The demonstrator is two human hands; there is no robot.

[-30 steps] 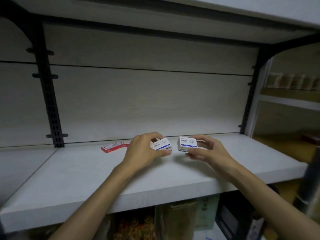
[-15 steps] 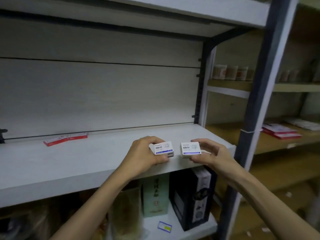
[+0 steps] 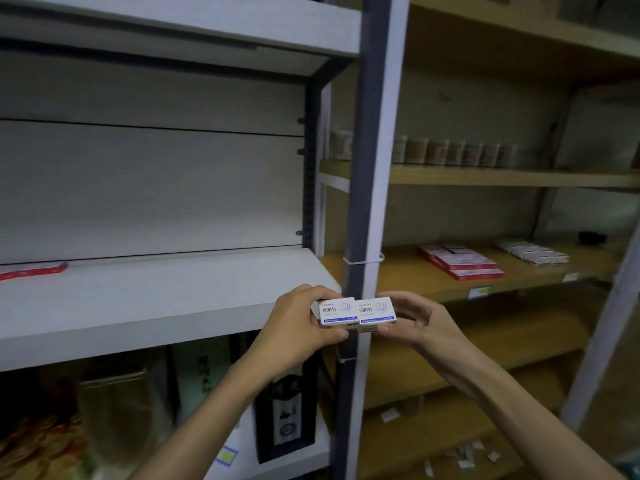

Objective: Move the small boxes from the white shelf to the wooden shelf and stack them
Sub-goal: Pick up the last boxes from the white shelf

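Observation:
I hold two small white boxes with blue stripes side by side, touching, in front of the upright post between the two shelves. My left hand [image 3: 298, 327] grips the left box [image 3: 336, 311]. My right hand [image 3: 420, 318] grips the right box [image 3: 375, 310]. The white shelf [image 3: 156, 306] lies to the left, with a flat red box [image 3: 33, 270] at its far left. To the right runs the wooden shelf [image 3: 408, 275], carrying a stack of red and white boxes [image 3: 460, 261] and a group of white boxes [image 3: 533, 252].
A blue-grey upright post [image 3: 367, 168] stands between the shelves, just behind the boxes. Small jars [image 3: 457, 154] line the upper wooden shelf. Below the white shelf stand a dark carton [image 3: 284, 410] and bagged goods. Paper scraps lie on the lowest wooden board.
Both hands carried the boxes to the right, off the white shelf, and brought them together until they touch. The view turned right, bringing the wooden shelf into sight.

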